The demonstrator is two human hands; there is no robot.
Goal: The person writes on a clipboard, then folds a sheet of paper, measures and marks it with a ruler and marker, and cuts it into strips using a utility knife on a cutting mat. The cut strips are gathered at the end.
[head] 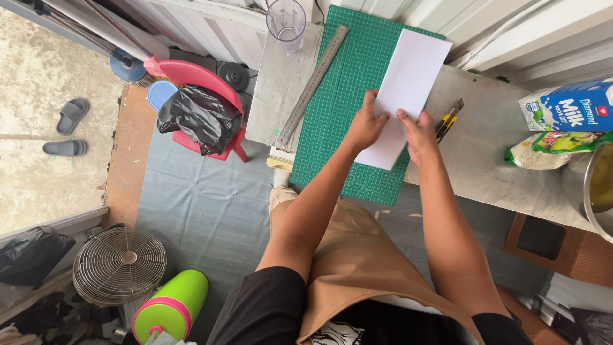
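A folded white sheet of paper (408,80) lies on a green cutting mat (348,96) on a grey worktop (485,153). My left hand (365,124) presses on the sheet's left edge with its fingers down on the paper. Beside it, my right hand (418,134) presses on the sheet near its lower right edge. The two hands almost touch over the near end of the paper. A long steel ruler (313,83) lies along the mat's left side. A yellow and black utility knife (449,119) rests just right of the mat.
A clear plastic cup (286,22) stands at the far left of the worktop. A milk carton (565,105), a green snack bag (552,147) and a metal pot's rim (590,191) sit at the right. A red chair with a black bag (201,118) and a fan (119,265) stand on the floor.
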